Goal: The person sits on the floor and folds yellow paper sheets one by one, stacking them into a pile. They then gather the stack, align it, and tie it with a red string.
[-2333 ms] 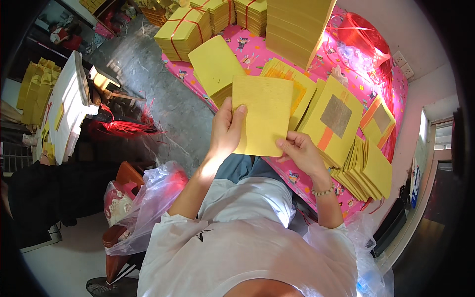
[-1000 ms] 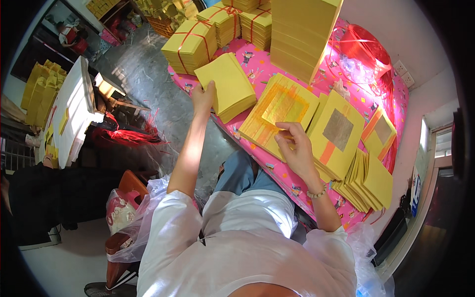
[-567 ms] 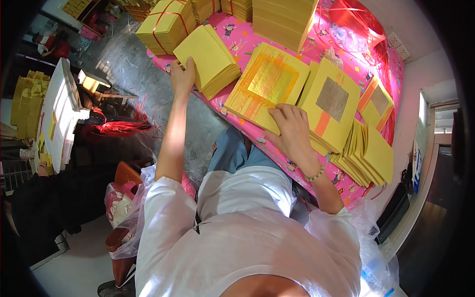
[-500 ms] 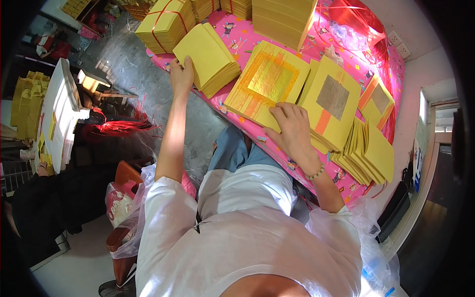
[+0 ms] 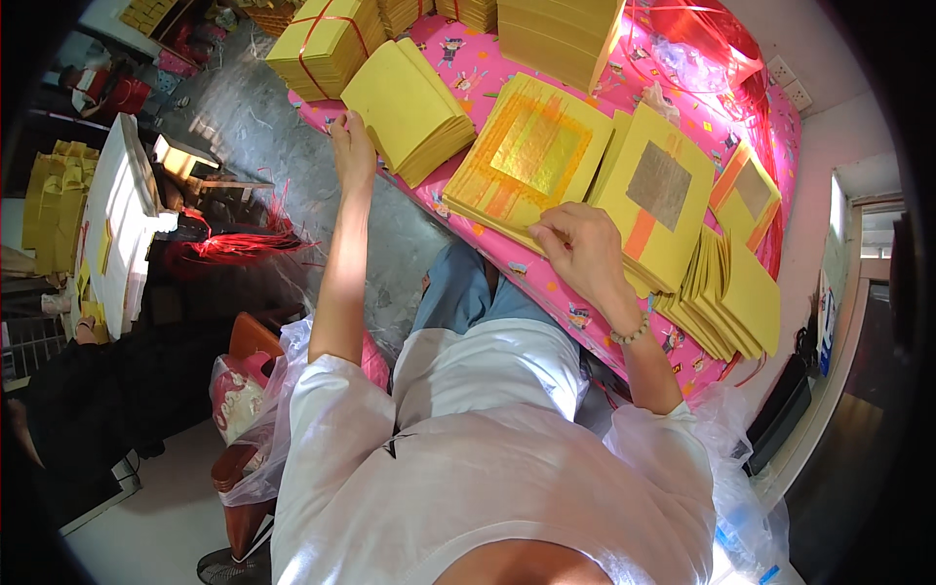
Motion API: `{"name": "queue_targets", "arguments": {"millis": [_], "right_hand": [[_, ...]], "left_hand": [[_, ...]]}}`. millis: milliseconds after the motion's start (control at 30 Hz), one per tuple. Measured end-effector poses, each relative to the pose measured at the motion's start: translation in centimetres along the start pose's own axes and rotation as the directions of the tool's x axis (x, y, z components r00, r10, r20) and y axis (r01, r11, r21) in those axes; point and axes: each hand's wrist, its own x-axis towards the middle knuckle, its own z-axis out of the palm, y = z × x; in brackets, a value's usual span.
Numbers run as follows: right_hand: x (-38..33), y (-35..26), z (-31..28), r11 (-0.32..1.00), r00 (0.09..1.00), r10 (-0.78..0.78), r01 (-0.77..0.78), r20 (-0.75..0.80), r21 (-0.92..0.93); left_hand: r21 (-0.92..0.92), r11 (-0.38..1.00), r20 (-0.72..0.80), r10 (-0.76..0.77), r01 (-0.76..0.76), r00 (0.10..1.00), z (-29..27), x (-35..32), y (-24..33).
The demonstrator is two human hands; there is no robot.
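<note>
The left hand [image 5: 353,148] reaches out to the near left corner of a loose stack of plain yellow sheets [image 5: 409,109] on the pink patterned tablecloth [image 5: 546,283]; its fingers curl against the stack's edge, though whether they pinch a sheet cannot be told. The right hand [image 5: 583,252] rests on the near edge of the gold-foil sheet pile [image 5: 528,156], thumb and forefinger pressed together as if nipping the corner of the top sheet. Just right of that pile lies a silver-foil sheet pile [image 5: 661,195], and near right of it a fan of folded yellow sheets [image 5: 726,297], which reads as finished work. Far along the table stand a red-tied bundle [image 5: 327,41] and a tall yellow stack [image 5: 558,37], untouched. Judging from this, some sheets are already done and set aside, while thick piles of all three kinds remain, so the work looks to be nowhere near its end.
</note>
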Motion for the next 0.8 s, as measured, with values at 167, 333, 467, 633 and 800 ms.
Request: {"name": "queue_targets", "arguments": {"millis": [167,333,467,633,800], "right_hand": [[0.2,0.3,0.1,0.997,0.998,0.059,-0.058,-0.002,0.055],[0.3,0.1,0.0,0.994,0.996,0.088,-0.089,0.013,0.067],[0.2,0.3,-0.1,0.992,0.994,0.111,-0.111,0.015,0.051],[0.3,0.1,0.0,0.991,0.993,0.115,-0.116,0.012,0.064],[0.3,0.1,0.0,0.991,0.994,0.110,-0.110,0.005,0.070]], "left_hand": [[-0.302,0.950,0.055,-0.061,0.075,0.997,0.1,-2.4,-0.2],[0.024,0.992,-0.139,0.123,-0.121,0.983,-0.4,-5.0,-0.1],[0.116,0.940,-0.193,0.337,-0.320,0.921,-0.2,-9.8,3.9],[0.050,0.742,0.238,0.642,-0.669,0.729,-0.5,-13.5,6.5],[0.089,0.614,0.504,0.651,-0.784,0.567,0.5,-14.4,7.4]]}}
